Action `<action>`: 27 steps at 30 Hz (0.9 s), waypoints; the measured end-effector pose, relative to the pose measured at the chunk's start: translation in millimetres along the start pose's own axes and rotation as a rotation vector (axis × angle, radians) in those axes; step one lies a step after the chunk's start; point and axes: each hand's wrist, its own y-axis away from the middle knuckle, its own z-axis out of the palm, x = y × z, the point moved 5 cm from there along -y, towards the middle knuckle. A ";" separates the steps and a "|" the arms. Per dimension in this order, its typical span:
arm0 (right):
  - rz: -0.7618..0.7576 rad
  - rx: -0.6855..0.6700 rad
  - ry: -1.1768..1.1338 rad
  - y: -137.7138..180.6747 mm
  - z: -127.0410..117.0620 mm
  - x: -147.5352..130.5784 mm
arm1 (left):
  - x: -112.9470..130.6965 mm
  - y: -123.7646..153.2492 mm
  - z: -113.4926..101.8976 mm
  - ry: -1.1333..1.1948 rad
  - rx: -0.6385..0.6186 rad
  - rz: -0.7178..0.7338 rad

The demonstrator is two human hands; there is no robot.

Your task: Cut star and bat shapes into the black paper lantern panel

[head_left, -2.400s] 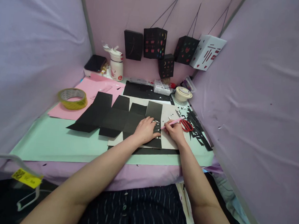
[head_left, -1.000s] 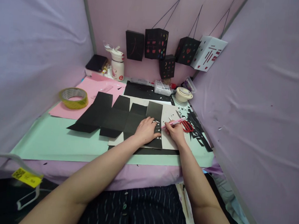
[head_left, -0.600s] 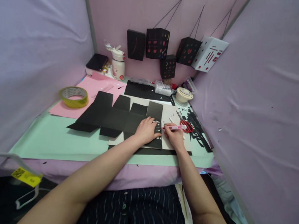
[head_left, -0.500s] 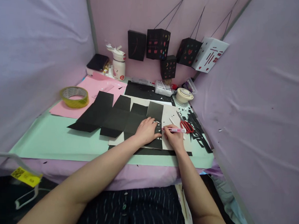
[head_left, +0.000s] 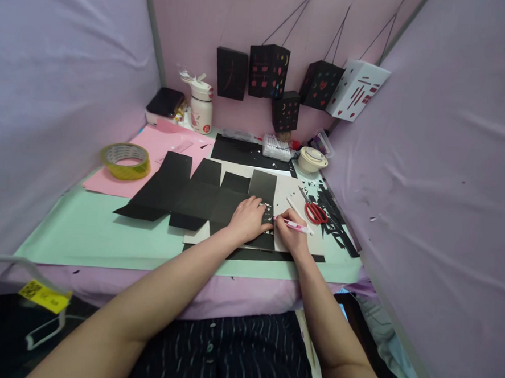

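across middle, black card (head_left: 192, 197); left hand (head_left: 248, 218) flat on it, fingers spread. right hand (head_left: 291, 239) pinches pink pen-like tool (head_left: 298, 226) at card's right edge. lower left, green mat (head_left: 104, 234) reaches front edge. upper middle, clear box (head_left: 277, 157), small white things (head_left: 277, 145) inside.

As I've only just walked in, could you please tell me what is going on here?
A person's left hand rests on black card, beside small cut-out shapes. The right hand holds a pink-and-white pen-like tool, its tip by the card's right edge. Red-handled scissors lie near black paper scraps, and a roll of tape sits on pink paper.
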 end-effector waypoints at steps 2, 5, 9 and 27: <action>0.010 0.005 -0.019 -0.4 -0.2 1.4 | 0.0 -0.3 0.6 -0.001 0.000 0.001; 0.031 0.006 -0.039 -1.0 -0.6 3.0 | -0.1 -0.7 1.2 -0.005 0.003 -0.002; 0.097 -0.014 -0.095 -1.5 -0.9 5.0 | 0.0 -1.1 1.7 -0.006 0.002 0.000; 0.134 -0.016 -0.126 -3.0 -1.1 5.8 | -0.1 -1.4 1.4 -0.007 -0.006 -0.002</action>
